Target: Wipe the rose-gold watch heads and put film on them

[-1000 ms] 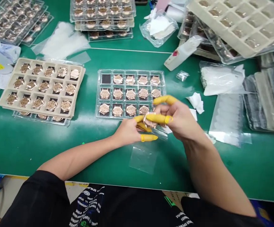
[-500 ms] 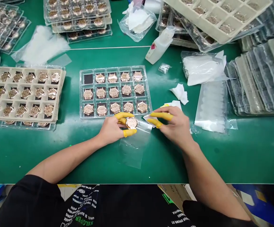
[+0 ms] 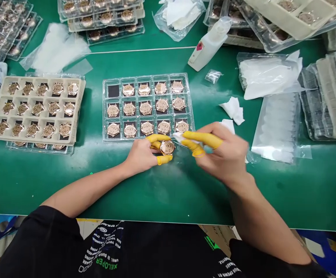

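Note:
My left hand [image 3: 143, 153], with yellow finger cots, rests on the green table and pinches a rose-gold watch case [image 3: 167, 147] face up. My right hand [image 3: 224, 152], also in yellow cots and slightly blurred, pinches a small white piece [image 3: 178, 137] right beside the case. Both hands sit at the near edge of a clear tray [image 3: 147, 76] whose cells hold several of the same cases; its top-left cell is empty.
A beige tray [image 3: 79, 110] full of cases lies to the left. Stacked trays [image 3: 101, 19] stand at the back. A white bottle [image 3: 208, 44], crumpled tissues [image 3: 232, 108], bags of white material [image 3: 268, 75] and dark tray stacks [image 3: 330, 96] fill the right.
The hands came down from in front of the tray to the table. The clear bag that lay under them half a second ago no longer shows. The right hand moved closer to the case.

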### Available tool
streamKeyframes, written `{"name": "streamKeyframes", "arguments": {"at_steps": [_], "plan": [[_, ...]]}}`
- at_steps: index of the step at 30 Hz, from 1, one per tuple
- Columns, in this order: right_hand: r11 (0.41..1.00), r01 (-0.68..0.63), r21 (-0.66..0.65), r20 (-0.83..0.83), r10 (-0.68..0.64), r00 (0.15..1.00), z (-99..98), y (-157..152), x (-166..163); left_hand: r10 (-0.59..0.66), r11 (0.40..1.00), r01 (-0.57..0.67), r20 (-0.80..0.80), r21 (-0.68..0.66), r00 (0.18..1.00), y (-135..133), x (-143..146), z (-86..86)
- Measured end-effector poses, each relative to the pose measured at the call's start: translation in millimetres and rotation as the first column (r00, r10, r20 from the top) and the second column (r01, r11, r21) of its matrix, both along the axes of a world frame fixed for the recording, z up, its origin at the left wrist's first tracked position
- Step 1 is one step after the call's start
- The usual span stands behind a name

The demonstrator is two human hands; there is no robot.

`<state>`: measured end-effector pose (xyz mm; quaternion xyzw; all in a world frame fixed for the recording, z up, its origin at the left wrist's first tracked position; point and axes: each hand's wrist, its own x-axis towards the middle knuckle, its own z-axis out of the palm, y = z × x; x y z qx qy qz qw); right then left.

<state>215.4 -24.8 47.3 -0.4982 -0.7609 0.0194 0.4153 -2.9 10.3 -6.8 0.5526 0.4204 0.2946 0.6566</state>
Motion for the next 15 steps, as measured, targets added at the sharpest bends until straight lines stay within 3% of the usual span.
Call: {"name": "streamKeyframes", "arguments": {"at_steps": [2,4,8,15], "plan": [[0.997,0.061,0.054,-0.11,-0.055,0.992,6.6,3,2,-0.004,1.0,0.004,-0.006,-0.007,1.0,0,0,0.1],[0.997,0.033,0.07,-0.155,-0.022,0.988,7.2,3,2,-0.013,1.0,0.013,0.001,-0.012,1.0,0,0,-0.1],[0.981,-0.185,-0.062,0.017,0.186,0.982,-9.4,3,-9,-0.015,1.0,0.017,0.052,-0.026,0.999,1,0,-0.5],[0.959,-0.233,-0.163,-0.055,0.227,0.972,-28.8,4,-9,-0.013,0.999,0.016,0.059,-0.044,0.998,1,0,-0.2]]}}
